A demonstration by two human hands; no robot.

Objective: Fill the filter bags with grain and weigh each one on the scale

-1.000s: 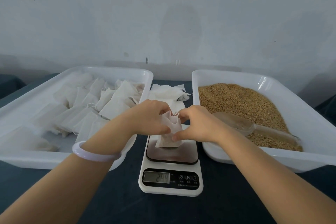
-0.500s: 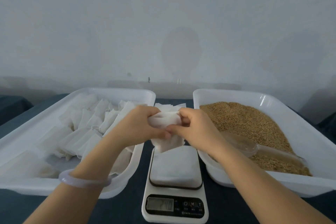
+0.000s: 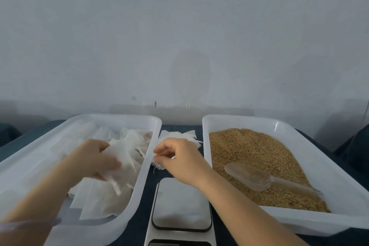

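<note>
Gripping a white bag [image 3: 121, 154] in the left hand [image 3: 93, 158], curling fingers and thumb round its near edge, all of it blurring too much to tell how full. Holding it low over the left tray [image 3: 119, 117], just above the heap of bags [image 3: 103, 197] lying inside. Hovering the right hand [image 3: 179, 158] between the two trays, over the small stack of flat bags [image 3: 179, 135] sitting on the dark table [image 3: 149, 185]. Curling its fingers in narrowly toward the thumb, close to the stack's near edge, yet not showing clearly enough to tell whether pinching anything. Sitting at the bottom of the view, between the trays and under the right wrist: the scale [image 3: 180, 203], showing its grey plate in full and losing its display at the frame edge. Filling the right tray [image 3: 339, 175]: brown grain [image 3: 249, 146]. Lying on that grain, pointing its handle to the right: a clear scoop [image 3: 249, 175]. Blurring round the left wrist: a pale bracelet [image 3: 30, 223].
</note>
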